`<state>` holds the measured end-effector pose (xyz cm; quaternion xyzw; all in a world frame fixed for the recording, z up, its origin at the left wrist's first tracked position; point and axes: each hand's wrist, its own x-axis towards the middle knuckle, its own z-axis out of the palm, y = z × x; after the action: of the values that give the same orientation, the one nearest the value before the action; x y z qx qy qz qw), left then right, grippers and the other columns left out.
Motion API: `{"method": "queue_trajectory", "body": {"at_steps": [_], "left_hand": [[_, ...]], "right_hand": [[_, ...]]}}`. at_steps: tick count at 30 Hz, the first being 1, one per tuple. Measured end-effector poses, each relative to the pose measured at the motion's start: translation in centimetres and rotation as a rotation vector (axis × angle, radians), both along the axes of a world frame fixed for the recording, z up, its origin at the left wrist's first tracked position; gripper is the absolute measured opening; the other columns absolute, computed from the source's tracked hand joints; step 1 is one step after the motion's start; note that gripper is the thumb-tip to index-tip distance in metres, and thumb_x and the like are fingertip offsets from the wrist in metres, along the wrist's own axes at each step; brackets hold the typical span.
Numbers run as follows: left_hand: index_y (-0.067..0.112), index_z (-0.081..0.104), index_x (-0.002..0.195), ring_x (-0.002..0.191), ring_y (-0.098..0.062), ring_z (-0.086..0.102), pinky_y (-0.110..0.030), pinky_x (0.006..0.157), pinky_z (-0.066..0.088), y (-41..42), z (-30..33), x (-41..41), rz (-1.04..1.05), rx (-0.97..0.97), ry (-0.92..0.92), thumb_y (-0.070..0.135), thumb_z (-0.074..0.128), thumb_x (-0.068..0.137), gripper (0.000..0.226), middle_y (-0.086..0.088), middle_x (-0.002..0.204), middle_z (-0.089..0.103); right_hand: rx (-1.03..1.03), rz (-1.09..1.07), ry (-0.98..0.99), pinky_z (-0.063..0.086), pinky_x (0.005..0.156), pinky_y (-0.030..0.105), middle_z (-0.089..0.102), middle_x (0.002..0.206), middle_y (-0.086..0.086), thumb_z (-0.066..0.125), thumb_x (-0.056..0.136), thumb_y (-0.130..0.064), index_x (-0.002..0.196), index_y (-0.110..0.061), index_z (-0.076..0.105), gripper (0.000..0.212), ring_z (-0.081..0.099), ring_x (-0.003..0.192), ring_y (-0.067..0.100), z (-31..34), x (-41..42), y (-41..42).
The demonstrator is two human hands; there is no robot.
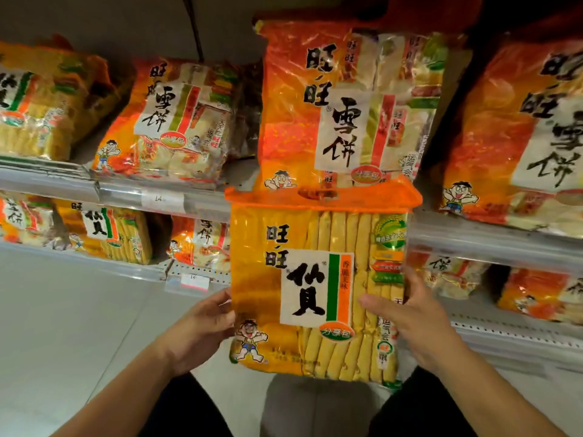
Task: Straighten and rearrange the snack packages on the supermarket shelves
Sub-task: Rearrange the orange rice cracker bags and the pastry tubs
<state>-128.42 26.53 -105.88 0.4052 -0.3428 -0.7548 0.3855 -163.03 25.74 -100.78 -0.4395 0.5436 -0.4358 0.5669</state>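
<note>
A large yellow-orange rice cracker package [315,279] with black characters and a cartoon boy is held upright in front of the shelves, between both hands. My left hand [202,329] grips its left edge, fingers behind the bag. My right hand [416,323] grips its right edge, thumb lying across the front. Directly behind and above it stands a tall red-orange snack package [340,102] on the upper shelf.
The upper shelf [126,190] carries more red-orange and yellow packages at the left [167,121] and right [520,127]. The lower shelf [94,260] holds smaller bags [104,231] lying at angles. Price tags [192,280] sit on the shelf rails. Pale floor lies at the lower left.
</note>
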Motion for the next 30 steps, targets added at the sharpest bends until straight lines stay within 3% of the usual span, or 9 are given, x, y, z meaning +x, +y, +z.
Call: {"method": "queue_trajectory", "body": {"at_steps": [3,5,7,10,14,18,21,25,30], "left_hand": [[0.010,0.056,0.133,0.120,-0.041,0.056,-0.056,0.104,0.040,-2.1,-1.6,0.0,-0.002,0.111,-0.095,0.047,0.075,0.076,0.071,-0.021,0.132,0.059],[0.009,0.054,0.134,0.116,-0.041,0.057,-0.056,0.102,0.038,-4.4,-3.2,-0.7,0.098,0.168,-0.243,0.034,0.066,0.087,0.055,-0.024,0.133,0.057],[0.010,0.057,0.129,0.109,-0.038,0.059,-0.049,0.091,0.043,-6.9,-4.3,-2.1,0.204,0.159,-0.346,0.013,0.061,0.092,0.036,-0.026,0.133,0.056],[0.016,0.052,0.134,0.114,-0.030,0.057,-0.042,0.087,0.044,-10.7,-6.0,-4.9,0.233,0.023,-0.587,0.004,0.062,0.090,0.046,-0.012,0.133,0.058],[0.018,0.051,0.129,0.112,-0.024,0.055,-0.040,0.089,0.048,-14.9,-8.5,-7.1,0.213,-0.111,-0.823,0.014,0.077,0.081,0.055,0.002,0.121,0.058],[0.022,0.035,0.142,0.098,-0.021,0.052,-0.031,0.070,0.043,-17.6,-11.2,-8.0,0.224,0.000,-0.829,0.018,0.079,0.079,0.077,0.002,0.114,0.051],[0.023,0.035,0.136,0.088,-0.020,0.051,-0.027,0.062,0.042,-19.2,-12.8,-7.7,0.227,-0.012,-0.951,0.026,0.081,0.076,0.075,0.000,0.110,0.050],[0.017,0.048,0.129,0.109,-0.030,0.059,-0.043,0.092,0.052,-21.0,-14.1,-6.8,0.211,0.012,-1.022,0.033,0.085,0.068,0.073,-0.007,0.116,0.062],[0.024,0.061,0.117,0.101,-0.024,0.059,-0.035,0.083,0.049,-20.5,-13.4,-7.0,0.259,0.000,-0.983,0.037,0.089,0.066,0.059,0.002,0.102,0.065]], "right_hand": [[0.076,-0.025,-0.120,0.054,0.086,0.053,0.071,0.114,0.010,0.098,0.045,-0.029,0.117,-0.040,0.060,0.082,0.069,0.104,0.032,-2.2,-2.1,2.3],[0.143,-0.078,-0.177,0.057,0.080,0.051,0.070,0.116,0.015,0.096,0.051,-0.015,0.117,-0.031,0.061,0.077,0.068,0.104,0.037,-4.0,-3.1,4.3],[0.220,-0.147,-0.203,0.057,0.078,0.052,0.069,0.115,0.019,0.088,0.055,-0.003,0.116,-0.026,0.062,0.071,0.068,0.101,0.040,-5.7,-3.6,6.1],[0.293,-0.183,-0.243,0.059,0.070,0.047,0.069,0.112,0.023,0.080,0.060,0.006,0.119,-0.017,0.060,0.067,0.068,0.099,0.043,-7.5,-4.0,8.2],[0.332,-0.173,-0.351,0.056,0.074,0.055,0.064,0.116,0.031,0.084,0.058,0.002,0.123,-0.010,0.058,0.071,0.064,0.101,0.052,-8.4,-5.0,9.8],[0.310,-0.283,-0.357,0.056,0.073,0.054,0.065,0.116,0.029,0.076,0.065,0.012,0.119,-0.014,0.064,0.061,0.065,0.099,0.050,-9.3,-6.8,11.0],[0.291,-0.335,-0.357,0.055,0.073,0.055,0.064,0.115,0.033,0.063,0.070,0.013,0.119,-0.010,0.064,0.054,0.065,0.096,0.053,-10.1,-7.8,11.3],[0.326,-0.322,-0.376,0.054,0.074,0.058,0.064,0.116,0.032,0.061,0.074,0.012,0.120,-0.013,0.063,0.052,0.064,0.098,0.054,-10.4,-8.2,11.0],[0.364,-0.302,-0.355,0.056,0.073,0.056,0.064,0.116,0.032,0.064,0.071,0.009,0.119,-0.009,0.063,0.051,0.064,0.098,0.053,-10.3,-8.0,9.8]]}}
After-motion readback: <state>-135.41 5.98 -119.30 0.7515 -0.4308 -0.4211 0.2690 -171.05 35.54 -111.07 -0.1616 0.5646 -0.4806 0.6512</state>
